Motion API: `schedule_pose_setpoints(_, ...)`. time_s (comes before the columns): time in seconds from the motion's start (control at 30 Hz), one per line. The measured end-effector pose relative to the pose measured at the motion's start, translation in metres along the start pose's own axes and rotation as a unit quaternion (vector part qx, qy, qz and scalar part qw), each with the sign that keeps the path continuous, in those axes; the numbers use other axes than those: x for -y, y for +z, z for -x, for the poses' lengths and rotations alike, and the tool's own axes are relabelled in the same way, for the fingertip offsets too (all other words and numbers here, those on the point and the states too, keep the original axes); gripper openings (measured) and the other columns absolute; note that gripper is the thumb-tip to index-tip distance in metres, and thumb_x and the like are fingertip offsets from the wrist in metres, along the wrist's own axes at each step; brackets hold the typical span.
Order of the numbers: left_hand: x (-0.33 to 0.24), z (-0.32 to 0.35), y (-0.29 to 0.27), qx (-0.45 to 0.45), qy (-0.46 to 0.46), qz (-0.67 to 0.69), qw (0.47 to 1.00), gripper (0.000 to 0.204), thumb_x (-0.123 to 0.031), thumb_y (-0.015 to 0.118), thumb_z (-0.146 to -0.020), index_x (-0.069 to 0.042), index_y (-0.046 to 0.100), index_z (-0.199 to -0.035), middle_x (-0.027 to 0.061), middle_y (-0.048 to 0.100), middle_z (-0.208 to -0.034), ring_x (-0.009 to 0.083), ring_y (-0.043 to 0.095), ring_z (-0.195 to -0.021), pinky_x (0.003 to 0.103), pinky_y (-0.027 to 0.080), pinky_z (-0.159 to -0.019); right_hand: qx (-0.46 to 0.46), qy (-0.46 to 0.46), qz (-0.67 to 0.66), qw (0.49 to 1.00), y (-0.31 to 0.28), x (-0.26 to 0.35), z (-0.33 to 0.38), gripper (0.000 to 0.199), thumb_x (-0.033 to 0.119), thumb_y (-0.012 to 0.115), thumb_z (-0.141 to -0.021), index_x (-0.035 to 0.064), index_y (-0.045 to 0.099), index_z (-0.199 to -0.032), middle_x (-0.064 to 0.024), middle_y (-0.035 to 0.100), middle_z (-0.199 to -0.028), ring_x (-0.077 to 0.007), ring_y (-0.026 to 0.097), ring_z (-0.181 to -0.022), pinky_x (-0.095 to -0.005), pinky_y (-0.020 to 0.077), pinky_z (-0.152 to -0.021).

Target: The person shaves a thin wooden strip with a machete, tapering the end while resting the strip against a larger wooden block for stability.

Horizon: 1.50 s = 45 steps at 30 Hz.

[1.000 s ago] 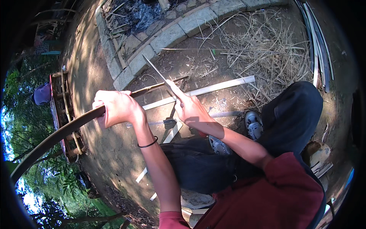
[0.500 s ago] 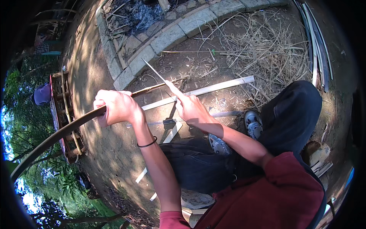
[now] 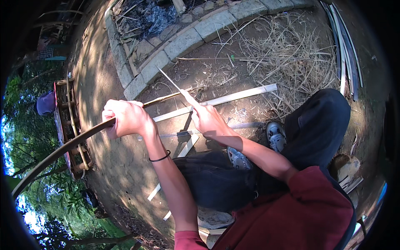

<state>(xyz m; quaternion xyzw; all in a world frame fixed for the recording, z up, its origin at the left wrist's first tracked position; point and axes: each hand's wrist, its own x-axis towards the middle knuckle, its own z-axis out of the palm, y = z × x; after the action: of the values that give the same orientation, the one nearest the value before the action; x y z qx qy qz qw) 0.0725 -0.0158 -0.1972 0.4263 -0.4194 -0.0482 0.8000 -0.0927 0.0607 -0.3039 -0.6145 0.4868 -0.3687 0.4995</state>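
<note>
My left hand [image 3: 130, 118] is closed around a long, brownish bamboo strip [image 3: 81, 136]. One part of the strip curves down to the left edge; its thinner part reaches past the fist toward the right. Closed around a knife is my right hand [image 3: 208, 121], its index finger stretched along the back of the slim blade [image 3: 168, 78]. The blade points up and left and crosses near the strip's thin end; whether the two touch I cannot tell. The knife's handle is hidden in the palm. Below both hands a pale flat bamboo slat [image 3: 241, 95] lies on the ground.
Curved stone edging [image 3: 196, 37] borders an ashy fire pit [image 3: 156, 18]. A heap of shavings [image 3: 291, 58] lies at upper right beside long strips [image 3: 343, 46]. My shoes [image 3: 276, 135] are near the slats. A bamboo bench [image 3: 75, 125] stands at left, with a person's purple headwear [image 3: 46, 104] behind it.
The knife's tip has dipped very slightly down and to the right. Both hands keep their hold, and the strip looks almost unmoved.
</note>
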Motion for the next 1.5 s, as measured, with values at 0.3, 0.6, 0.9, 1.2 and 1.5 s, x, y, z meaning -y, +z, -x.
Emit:
schedule_pose_setpoints(0.3,-0.003,0.001,0.003,0.032,-0.009,-0.022,0.999,0.023,0.007,0.051,-0.086,-0.009,0.042,-0.072,0.0068,0.043,-0.057,0.0175,0.046,-0.037,0.031,0.041,-0.029,0.04,0.069,0.014,0.997,0.001,-0.054,-0.006,0.073,0.001,0.044,-0.087,0.0225,0.026,-0.154,-0.0267,0.063,-0.077,-0.044,0.063,-0.072,-0.0541,0.0496,-0.069)
schedule_pose_setpoints(0.6,-0.013,0.009,0.016,0.094,0.002,-0.019,0.995,0.028,0.004,0.051,-0.089,-0.01,0.039,-0.069,0.0034,0.041,-0.057,0.014,0.044,-0.038,0.027,0.042,-0.032,0.011,-0.024,-0.004,1.0,-0.004,0.01,0.004,0.074,0.001,0.05,-0.085,0.0172,0.029,-0.154,-0.0225,0.058,-0.065,-0.0403,0.058,-0.058,-0.0478,0.0472,-0.062)
schedule_pose_setpoints(0.9,-0.017,0.01,0.02,0.103,-0.046,0.043,0.993,0.027,0.009,0.049,-0.085,-0.01,0.038,-0.068,0.0037,0.043,-0.057,0.0102,0.041,-0.042,0.026,0.041,-0.033,-0.025,-0.01,0.022,0.999,0.012,-0.068,-0.011,0.071,0.0,0.048,-0.084,0.014,0.031,-0.152,-0.0266,0.059,-0.068,-0.0438,0.06,-0.063,-0.0502,0.047,-0.064)
schedule_pose_setpoints(1.2,-0.009,0.008,0.005,0.133,-0.056,0.007,0.99,0.025,-0.006,0.044,-0.091,-0.012,0.036,-0.068,0.0003,0.036,-0.059,0.0093,0.036,-0.042,0.028,0.04,-0.034,0.009,0.01,0.027,1.0,0.002,-0.019,0.002,0.07,0.005,0.049,-0.089,0.0157,0.025,-0.154,-0.0266,0.061,-0.071,-0.0434,0.061,-0.064,-0.0515,0.0477,-0.065)
schedule_pose_setpoints(1.5,-0.019,0.012,0.022,-0.041,0.004,-0.103,0.994,0.022,0.005,0.048,-0.085,-0.01,0.04,-0.071,0.0042,0.04,-0.06,0.0144,0.043,-0.039,0.031,0.042,-0.031,0.008,0.023,0.013,1.0,0.012,-0.03,-0.001,0.075,0.001,0.046,-0.085,0.0145,0.021,-0.155,-0.0275,0.061,-0.071,-0.0444,0.062,-0.065,-0.0523,0.0494,-0.064)
